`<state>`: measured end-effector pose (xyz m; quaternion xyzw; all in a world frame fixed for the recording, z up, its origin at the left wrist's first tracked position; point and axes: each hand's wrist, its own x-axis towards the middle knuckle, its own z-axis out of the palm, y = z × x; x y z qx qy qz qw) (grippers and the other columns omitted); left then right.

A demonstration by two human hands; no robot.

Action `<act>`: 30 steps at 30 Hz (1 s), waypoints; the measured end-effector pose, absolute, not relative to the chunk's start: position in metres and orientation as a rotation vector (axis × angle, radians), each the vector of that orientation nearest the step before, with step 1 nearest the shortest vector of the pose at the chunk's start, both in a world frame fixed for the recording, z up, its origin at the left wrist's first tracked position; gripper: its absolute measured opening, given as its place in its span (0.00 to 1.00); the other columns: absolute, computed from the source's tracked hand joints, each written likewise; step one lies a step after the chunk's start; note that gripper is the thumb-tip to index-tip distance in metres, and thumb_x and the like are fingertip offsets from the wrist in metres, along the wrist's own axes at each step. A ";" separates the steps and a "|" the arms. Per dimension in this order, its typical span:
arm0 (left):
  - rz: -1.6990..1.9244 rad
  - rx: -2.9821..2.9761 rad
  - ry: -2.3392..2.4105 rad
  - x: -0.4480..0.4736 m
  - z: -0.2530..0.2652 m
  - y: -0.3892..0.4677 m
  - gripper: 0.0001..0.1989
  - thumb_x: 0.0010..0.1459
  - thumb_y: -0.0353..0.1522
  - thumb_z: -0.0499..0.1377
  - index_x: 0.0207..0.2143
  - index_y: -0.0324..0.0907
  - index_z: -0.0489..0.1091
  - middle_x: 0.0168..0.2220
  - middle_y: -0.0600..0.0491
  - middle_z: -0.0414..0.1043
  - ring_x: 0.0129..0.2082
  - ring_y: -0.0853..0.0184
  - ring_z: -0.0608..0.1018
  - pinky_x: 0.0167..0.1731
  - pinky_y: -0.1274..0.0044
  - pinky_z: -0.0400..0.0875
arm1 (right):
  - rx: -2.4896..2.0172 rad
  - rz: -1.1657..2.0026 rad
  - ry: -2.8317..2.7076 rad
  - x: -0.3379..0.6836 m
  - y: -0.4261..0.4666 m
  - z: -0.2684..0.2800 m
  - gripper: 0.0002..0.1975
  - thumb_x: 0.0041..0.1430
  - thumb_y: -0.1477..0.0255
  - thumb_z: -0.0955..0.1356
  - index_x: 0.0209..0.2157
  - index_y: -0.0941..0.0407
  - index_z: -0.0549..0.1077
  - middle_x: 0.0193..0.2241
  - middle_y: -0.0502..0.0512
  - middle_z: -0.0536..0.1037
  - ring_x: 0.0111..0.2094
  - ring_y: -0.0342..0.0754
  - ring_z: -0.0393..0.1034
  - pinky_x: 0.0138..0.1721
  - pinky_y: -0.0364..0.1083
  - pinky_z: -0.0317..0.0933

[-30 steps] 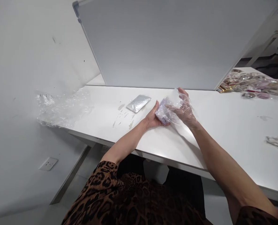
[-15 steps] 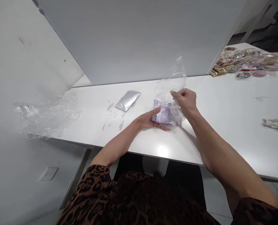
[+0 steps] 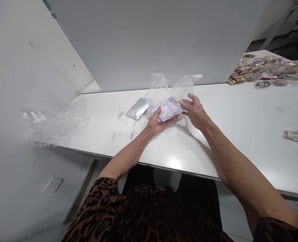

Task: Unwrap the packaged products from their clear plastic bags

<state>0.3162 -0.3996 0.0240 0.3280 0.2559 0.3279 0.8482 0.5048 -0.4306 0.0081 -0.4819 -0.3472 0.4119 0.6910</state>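
My left hand point(image 3: 157, 124) grips a flat purple packet point(image 3: 168, 109) from below, its thumb on top and its fingers underneath. Clear bubble wrap point(image 3: 157, 89) covers the packet in part, and two loose flaps stand up behind it. At the packet's right edge is my right hand point(image 3: 193, 110), its fingers apart, close to or touching the wrap; contact is hard to make out. A silver pouch point(image 3: 138, 109) lies on the table just left of the packet, its right end behind the wrap.
A crumpled heap of clear bubble wrap point(image 3: 55, 122) lies at the table's left end by the wall. Many small wrapped packets point(image 3: 272, 69) are piled at the back right. A whitish crumpled piece point(image 3: 296, 135) lies at the right. A grey panel point(image 3: 154, 43) stands along the table's back.
The purple packet has been lifted and tilted, moving left and back with my left hand. My right hand has let go of the wrap's raised end and opened; the wrap now spreads into two flaps.
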 end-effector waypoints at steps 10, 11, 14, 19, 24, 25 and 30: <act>0.627 0.729 0.529 0.317 0.020 -0.403 0.24 0.71 0.42 0.54 0.63 0.40 0.67 0.61 0.41 0.74 0.59 0.54 0.79 0.62 0.58 0.75 | -0.856 0.929 -0.436 0.512 -0.423 0.007 0.16 0.57 0.57 0.76 0.36 0.53 0.72 0.32 0.50 0.76 0.34 0.48 0.74 0.31 0.48 0.74; 0.642 0.734 0.535 0.318 0.020 -0.403 0.24 0.71 0.42 0.53 0.63 0.41 0.67 0.61 0.42 0.74 0.59 0.55 0.79 0.62 0.59 0.75 | -0.846 0.973 -0.452 0.509 -0.424 0.008 0.16 0.56 0.57 0.77 0.37 0.53 0.74 0.34 0.50 0.77 0.35 0.48 0.74 0.31 0.48 0.74; 0.660 0.757 0.557 0.318 0.019 -0.402 0.23 0.71 0.42 0.54 0.63 0.41 0.66 0.63 0.42 0.72 0.58 0.56 0.79 0.61 0.59 0.76 | -0.883 1.104 -0.518 0.495 -0.431 0.012 0.19 0.47 0.63 0.81 0.39 0.55 0.77 0.35 0.51 0.79 0.34 0.47 0.74 0.29 0.46 0.72; 0.741 0.869 0.549 0.319 0.021 -0.403 0.31 0.71 0.47 0.53 0.69 0.44 0.57 0.65 0.41 0.69 0.59 0.55 0.78 0.60 0.57 0.76 | -0.966 0.865 -0.386 0.489 -0.435 0.017 0.14 0.45 0.71 0.79 0.33 0.56 0.75 0.32 0.48 0.77 0.32 0.44 0.72 0.28 0.42 0.69; 0.851 1.356 0.729 0.319 0.017 -0.413 0.51 0.63 0.46 0.65 0.75 0.59 0.33 0.74 0.42 0.50 0.68 0.54 0.70 0.60 0.61 0.74 | -0.984 0.588 -0.341 0.496 -0.430 0.014 0.11 0.52 0.71 0.75 0.34 0.53 0.70 0.30 0.45 0.73 0.31 0.42 0.70 0.33 0.43 0.69; 0.843 1.468 0.771 0.319 0.016 -0.415 0.54 0.61 0.44 0.68 0.75 0.59 0.32 0.75 0.41 0.46 0.69 0.52 0.67 0.60 0.61 0.73 | -0.970 0.559 -0.379 0.494 -0.429 0.012 0.12 0.53 0.71 0.75 0.35 0.53 0.69 0.31 0.46 0.74 0.32 0.43 0.71 0.36 0.44 0.70; 0.947 1.598 0.916 0.323 0.007 -0.414 0.52 0.58 0.37 0.70 0.74 0.58 0.40 0.76 0.44 0.44 0.73 0.52 0.60 0.64 0.62 0.68 | -0.891 0.504 -0.581 0.479 -0.430 0.004 0.17 0.52 0.65 0.77 0.32 0.53 0.67 0.30 0.47 0.73 0.34 0.45 0.71 0.41 0.48 0.70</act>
